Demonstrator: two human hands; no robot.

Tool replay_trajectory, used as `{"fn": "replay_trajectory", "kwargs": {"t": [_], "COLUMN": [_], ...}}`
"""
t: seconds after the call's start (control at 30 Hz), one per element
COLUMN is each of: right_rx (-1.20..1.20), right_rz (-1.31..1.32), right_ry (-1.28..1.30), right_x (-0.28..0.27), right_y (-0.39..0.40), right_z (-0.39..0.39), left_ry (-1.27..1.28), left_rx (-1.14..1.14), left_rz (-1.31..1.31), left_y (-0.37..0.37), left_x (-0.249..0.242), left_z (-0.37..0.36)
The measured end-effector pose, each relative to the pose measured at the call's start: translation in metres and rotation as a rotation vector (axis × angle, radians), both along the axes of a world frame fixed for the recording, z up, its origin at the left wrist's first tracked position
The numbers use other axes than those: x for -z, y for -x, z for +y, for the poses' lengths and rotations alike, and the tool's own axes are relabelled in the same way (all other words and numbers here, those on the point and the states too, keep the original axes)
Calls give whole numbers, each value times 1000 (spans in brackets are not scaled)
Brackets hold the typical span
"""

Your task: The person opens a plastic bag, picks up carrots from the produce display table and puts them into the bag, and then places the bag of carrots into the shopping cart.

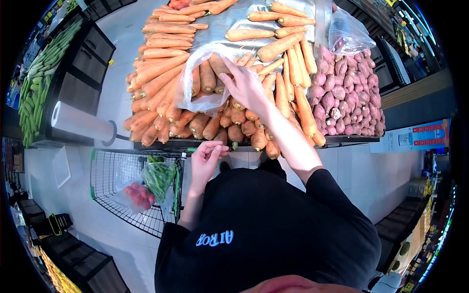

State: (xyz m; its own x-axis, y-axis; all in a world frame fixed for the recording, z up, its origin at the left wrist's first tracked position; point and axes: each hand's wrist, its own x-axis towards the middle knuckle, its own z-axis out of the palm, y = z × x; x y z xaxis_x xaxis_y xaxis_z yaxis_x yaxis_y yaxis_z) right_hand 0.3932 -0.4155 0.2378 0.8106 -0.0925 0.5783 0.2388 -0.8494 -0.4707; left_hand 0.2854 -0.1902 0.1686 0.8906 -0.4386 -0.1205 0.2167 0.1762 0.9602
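Observation:
A clear plastic bag (188,90) lies open on the heap of carrots (163,73), with several carrots inside its mouth. My right hand (243,88) reaches over the bag's right edge, fingers apart, its fingertips near the carrots there; whether it touches one is hard to tell. Below the display's front edge, beside the cart handle, my left hand (209,154) has its thumb and fingers pinched together. Anything between those fingertips is too small to make out.
Purple sweet potatoes (344,93) fill the right of the display, a plastic bag (349,31) on top. A wire cart (117,180) with bagged green vegetables (159,180) and bagged red produce (140,196) stands at lower left. A bag roll (80,122) sticks out above it.

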Motion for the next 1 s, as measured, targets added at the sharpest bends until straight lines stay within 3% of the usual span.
{"fn": "replay_trajectory", "kwargs": {"t": [0.07,0.17,0.2,0.3,0.37,0.53,0.67,0.8,1.0], "right_rx": [-57,-50,-72,-26,-51,-230,-252,-237,-110], "right_rz": [87,61,223,71,185,243,155,102,60], "right_ry": [-241,-176,-247,-241,-315,-369,-276,-375,-108], "right_x": [-14,-7,-15,-1,-1,14,25,30,2], "right_y": [17,32,38,38,41,41,34,19,12], "right_z": [3,6,8,12,12,-3,-9,-4,-26], "left_ry": [-24,-31,-27,-43,-60,-55,-67,-84,-90], "left_rx": [4,34,49,103,131,146,127,101,8], "left_rz": [-13,-8,-10,-26,-37,-43,-43,-25,-38], "left_y": [-2,-3,-4,-7,-8,-8,-6,-2,5], "left_x": [1,3,3,6,8,6,9,9,15], "left_z": [-3,-8,-10,-15,-17,-18,-10,-1,16]}}
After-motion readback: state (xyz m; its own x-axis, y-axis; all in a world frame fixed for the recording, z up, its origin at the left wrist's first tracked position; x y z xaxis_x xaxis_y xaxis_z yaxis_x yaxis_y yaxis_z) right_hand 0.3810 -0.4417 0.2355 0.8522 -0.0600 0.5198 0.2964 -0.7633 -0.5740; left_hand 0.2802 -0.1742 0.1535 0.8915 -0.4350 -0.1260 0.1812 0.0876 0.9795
